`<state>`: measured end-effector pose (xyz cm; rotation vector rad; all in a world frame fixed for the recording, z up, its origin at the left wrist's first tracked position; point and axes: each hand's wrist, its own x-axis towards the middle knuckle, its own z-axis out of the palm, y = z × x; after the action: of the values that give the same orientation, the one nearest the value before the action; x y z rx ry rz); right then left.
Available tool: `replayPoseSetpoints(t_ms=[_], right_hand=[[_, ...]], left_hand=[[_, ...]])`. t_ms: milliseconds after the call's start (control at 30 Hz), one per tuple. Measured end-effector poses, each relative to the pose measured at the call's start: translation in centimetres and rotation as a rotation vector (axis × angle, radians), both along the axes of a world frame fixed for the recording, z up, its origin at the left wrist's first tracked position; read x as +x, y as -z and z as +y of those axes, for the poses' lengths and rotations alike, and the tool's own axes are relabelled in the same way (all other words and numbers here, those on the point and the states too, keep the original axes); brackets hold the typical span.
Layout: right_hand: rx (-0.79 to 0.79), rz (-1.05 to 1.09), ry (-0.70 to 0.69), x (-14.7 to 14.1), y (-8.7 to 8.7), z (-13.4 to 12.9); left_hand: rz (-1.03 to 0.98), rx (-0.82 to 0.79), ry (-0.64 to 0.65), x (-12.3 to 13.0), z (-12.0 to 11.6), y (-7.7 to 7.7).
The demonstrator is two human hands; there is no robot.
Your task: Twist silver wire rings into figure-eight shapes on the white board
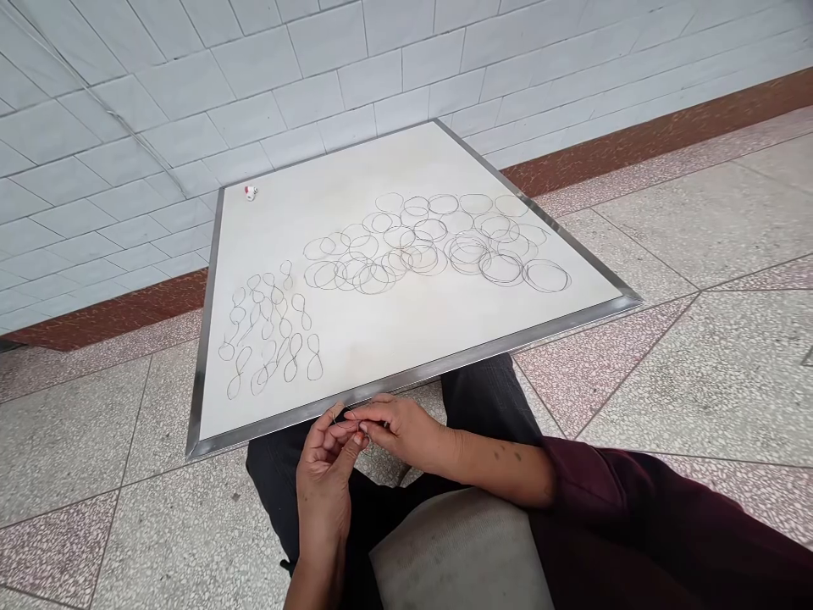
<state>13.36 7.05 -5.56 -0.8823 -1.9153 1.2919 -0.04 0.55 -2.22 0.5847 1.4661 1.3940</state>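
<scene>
My left hand [329, 462] and my right hand [403, 430] meet just below the table's front edge, over my lap. Both are closed, pinching a thin wire loop [336, 413] between their fingertips; most of its shape is hidden by the fingers. On the white table [394, 339], several wire figure-eights [314, 357] lie in loose rows at the left. Several round wire rings [546, 275] lie partly overlapping across the middle and right.
A small red and white object [251, 193] sits at the table's far left corner. The table has a metal rim [432, 368]. Behind it stands a white tiled wall [318, 51]. A grey cloth [467, 551] covers part of my lap.
</scene>
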Motion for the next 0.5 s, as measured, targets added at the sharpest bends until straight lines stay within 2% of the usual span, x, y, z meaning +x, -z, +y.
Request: replayPoseSetpoints(t_ms=[100, 200, 500], right_hand=[[0.000, 0.046, 0.019, 0.11, -0.21, 0.15], [-0.018, 0.074, 0.024, 0.17, -0.34, 0.23], [-0.009, 0.072, -0.021, 0.09, -0.36, 0.11]], left_hand=[[-0.098, -0.002, 0.008, 0.00, 0.07, -0.09], [-0.177, -0.026, -0.037, 0.02, 0.18, 0.03], [-0.210, -0.037, -0.102, 0.24, 0.20, 0.57]])
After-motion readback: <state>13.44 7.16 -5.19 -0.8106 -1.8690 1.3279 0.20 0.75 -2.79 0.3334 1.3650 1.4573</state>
